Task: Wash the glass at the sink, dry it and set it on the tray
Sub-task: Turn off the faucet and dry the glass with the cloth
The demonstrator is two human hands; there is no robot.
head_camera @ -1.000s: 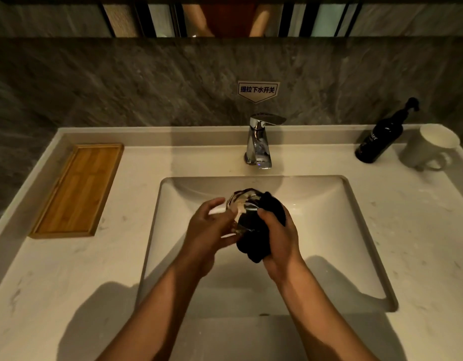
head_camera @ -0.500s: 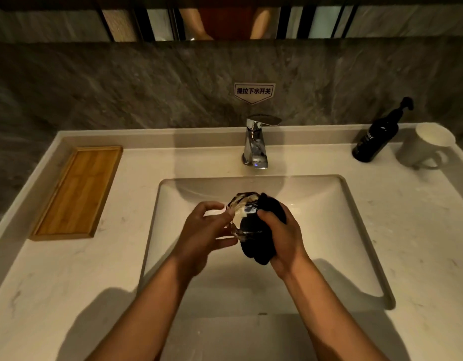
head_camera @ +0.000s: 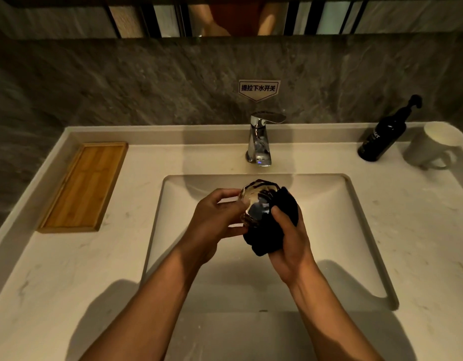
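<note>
Over the sink basin (head_camera: 342,230) I hold a clear faceted glass (head_camera: 256,201), tilted with its mouth facing away from me. My left hand (head_camera: 214,222) grips its left side. My right hand (head_camera: 290,241) is closed on a black cloth (head_camera: 274,225), pressed against the glass's right side, part of it tucked inside. The wooden tray (head_camera: 82,188) lies bare on the counter to the far left.
A chrome faucet (head_camera: 260,139) stands behind the basin with no water running. At the back right stand a black pump bottle (head_camera: 384,136) and a white mug (head_camera: 433,144). A grey stone wall with a small sign (head_camera: 259,88) rises behind the pale counter.
Both hands stay over the basin. The glass has turned slightly in my left hand while the cloth shifted around its rim.
</note>
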